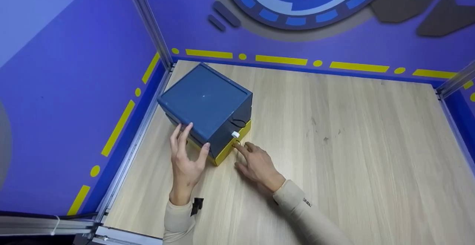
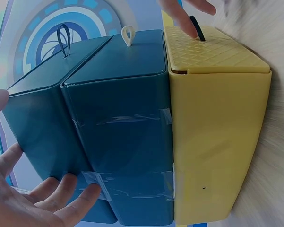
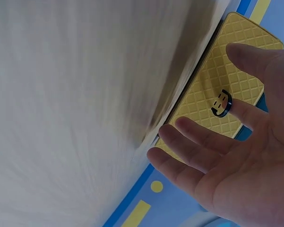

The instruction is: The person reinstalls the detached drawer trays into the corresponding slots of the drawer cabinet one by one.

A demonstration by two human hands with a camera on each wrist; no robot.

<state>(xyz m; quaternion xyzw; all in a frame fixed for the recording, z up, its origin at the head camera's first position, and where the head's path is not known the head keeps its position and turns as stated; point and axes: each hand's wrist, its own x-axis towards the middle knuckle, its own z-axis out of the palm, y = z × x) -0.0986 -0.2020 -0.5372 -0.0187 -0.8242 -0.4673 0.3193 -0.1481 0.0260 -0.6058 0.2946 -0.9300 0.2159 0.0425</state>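
A stack of three drawer boxes stands at a slant on the table: two dark blue boxes above a yellow box, with clear tape across their side. Each front bears a pull loop. My right hand is at the yellow front, its index fingertip at the black loop, seemingly inside it; the other fingers are spread, holding nothing. Around the near corner of the top blue box, my left hand is spread, fingers along the side and thumb at the front edge. Whether every fingertip touches is unclear.
The wooden table stretches to the right of the stack. A blue panel wall with a metal rail rises close on the left, and another patterned wall closes the back. A pale loop hangs on the middle box.
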